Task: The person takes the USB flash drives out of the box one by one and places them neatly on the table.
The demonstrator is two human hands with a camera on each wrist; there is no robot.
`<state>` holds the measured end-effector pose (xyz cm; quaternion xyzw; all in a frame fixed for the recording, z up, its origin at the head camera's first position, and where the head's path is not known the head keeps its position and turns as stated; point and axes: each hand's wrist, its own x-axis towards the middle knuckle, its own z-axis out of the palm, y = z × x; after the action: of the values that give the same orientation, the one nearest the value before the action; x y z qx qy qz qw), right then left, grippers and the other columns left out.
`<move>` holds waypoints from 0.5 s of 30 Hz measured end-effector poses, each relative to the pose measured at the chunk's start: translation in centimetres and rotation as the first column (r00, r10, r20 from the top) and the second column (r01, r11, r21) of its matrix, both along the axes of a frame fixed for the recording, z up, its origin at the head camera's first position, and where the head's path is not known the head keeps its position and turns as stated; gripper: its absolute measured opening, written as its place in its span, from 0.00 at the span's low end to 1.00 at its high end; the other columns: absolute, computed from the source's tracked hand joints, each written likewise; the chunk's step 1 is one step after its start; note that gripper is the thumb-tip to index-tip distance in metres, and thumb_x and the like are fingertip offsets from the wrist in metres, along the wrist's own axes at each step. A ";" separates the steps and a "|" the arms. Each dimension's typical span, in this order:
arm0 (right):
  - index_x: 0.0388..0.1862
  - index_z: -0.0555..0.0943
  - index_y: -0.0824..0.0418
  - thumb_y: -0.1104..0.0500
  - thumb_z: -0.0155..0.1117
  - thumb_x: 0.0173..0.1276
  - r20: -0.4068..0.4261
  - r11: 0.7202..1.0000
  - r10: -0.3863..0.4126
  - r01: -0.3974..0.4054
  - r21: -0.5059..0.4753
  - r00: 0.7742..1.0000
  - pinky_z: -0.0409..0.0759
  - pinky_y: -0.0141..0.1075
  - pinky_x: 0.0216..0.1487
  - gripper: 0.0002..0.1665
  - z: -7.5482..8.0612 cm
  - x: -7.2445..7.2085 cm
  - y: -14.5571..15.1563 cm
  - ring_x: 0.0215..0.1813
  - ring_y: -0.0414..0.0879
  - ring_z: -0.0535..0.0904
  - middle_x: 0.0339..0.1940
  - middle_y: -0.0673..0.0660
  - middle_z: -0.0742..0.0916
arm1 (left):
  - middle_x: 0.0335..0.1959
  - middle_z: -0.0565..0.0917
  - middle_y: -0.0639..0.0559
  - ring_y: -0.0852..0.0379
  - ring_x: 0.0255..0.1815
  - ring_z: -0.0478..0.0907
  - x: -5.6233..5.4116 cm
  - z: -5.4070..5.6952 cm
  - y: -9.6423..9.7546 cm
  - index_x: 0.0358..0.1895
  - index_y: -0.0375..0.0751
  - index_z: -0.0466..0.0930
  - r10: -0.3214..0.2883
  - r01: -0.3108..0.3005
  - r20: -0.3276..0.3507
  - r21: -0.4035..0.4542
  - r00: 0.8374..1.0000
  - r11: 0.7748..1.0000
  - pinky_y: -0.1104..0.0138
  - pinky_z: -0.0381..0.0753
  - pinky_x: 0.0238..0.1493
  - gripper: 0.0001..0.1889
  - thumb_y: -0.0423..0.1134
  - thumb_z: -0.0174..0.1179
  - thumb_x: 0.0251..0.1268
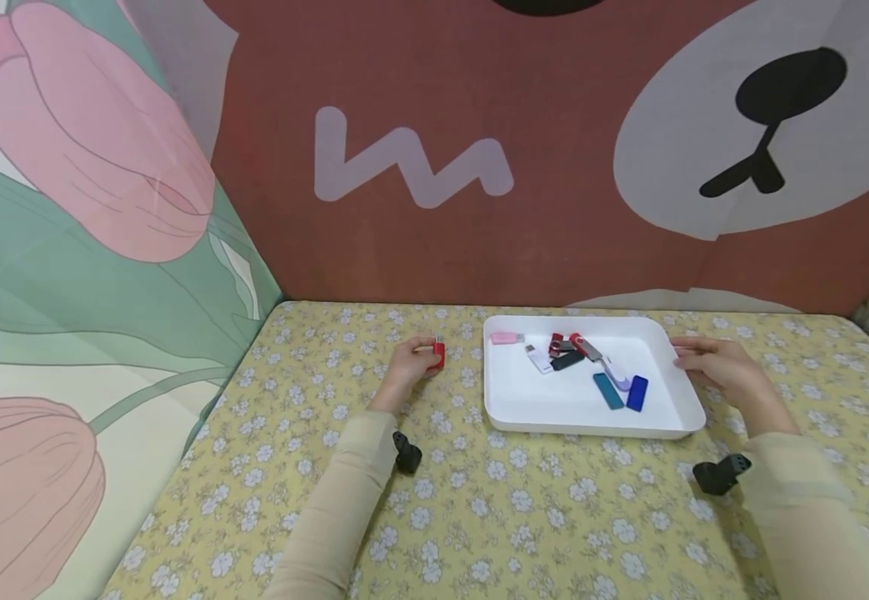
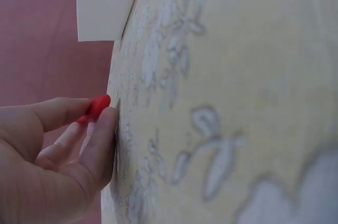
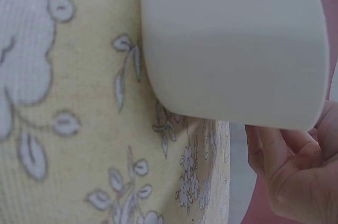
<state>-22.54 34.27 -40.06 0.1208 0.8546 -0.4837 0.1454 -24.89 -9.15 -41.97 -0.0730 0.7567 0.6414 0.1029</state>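
My left hand [image 1: 410,365] pinches a red USB flash drive [image 1: 439,356] between thumb and fingers, low over the cloth to the left of a white tray [image 1: 584,422]. The left wrist view shows the drive's red end [image 2: 98,106] at the fingertips. At the tray's right side, my right hand [image 1: 721,367] holds the rim; the tray wall [image 3: 237,76] partly hides its fingers in the right wrist view. Inside the tray lie several flash drives, among them a pink one [image 1: 505,338], a teal one [image 1: 608,391], a dark blue one [image 1: 636,393] and a black one [image 1: 567,361].
A yellow floral cloth [image 1: 516,517] covers the table. Behind it stands a reddish-brown printed backdrop [image 1: 434,250], with a tulip-print panel [image 1: 104,150] on the left. Black wrist devices [image 1: 407,454] sit at both sleeves.
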 end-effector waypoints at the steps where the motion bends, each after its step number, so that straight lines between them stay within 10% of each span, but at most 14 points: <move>1: 0.75 0.53 0.70 0.57 0.52 0.74 0.000 1.000 0.001 -0.001 0.000 1.000 0.81 0.22 0.41 0.37 0.0 0.0 0.0 0.37 0.20 0.69 0.74 0.73 0.58 | 0.59 0.76 0.32 0.39 0.58 0.77 0.1 0.0 0.0 0.64 0.33 0.70 -0.005 0.005 -0.001 -0.007 1.000 1.000 0.57 0.81 0.57 0.21 0.29 0.52 0.69; 9: 0.75 0.52 0.70 0.59 0.51 0.74 0.005 1.000 -0.003 0.003 -0.007 1.000 0.80 0.20 0.39 0.37 0.1 0.0 -0.1 0.36 0.20 0.69 0.74 0.73 0.58 | 0.57 0.77 0.33 0.41 0.56 0.78 0.3 -0.1 0.2 0.62 0.34 0.72 -0.025 0.024 -0.016 -0.062 1.000 0.998 0.60 0.82 0.53 0.19 0.29 0.53 0.69; 15: 0.75 0.52 0.71 0.60 0.51 0.74 0.008 1.000 -0.012 0.012 0.001 1.000 0.80 0.20 0.39 0.36 0.2 0.1 -0.2 0.61 0.55 0.72 0.74 0.74 0.58 | 0.54 0.79 0.34 0.44 0.52 0.79 0.3 -0.2 0.5 0.62 0.35 0.73 -0.018 0.016 -0.018 -0.102 1.000 0.995 0.65 0.83 0.47 0.19 0.30 0.54 0.68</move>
<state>-22.45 34.03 -39.90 0.1279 0.8535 -0.4836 0.1457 -24.62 -8.64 -42.19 -0.0657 0.7899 0.6019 0.0971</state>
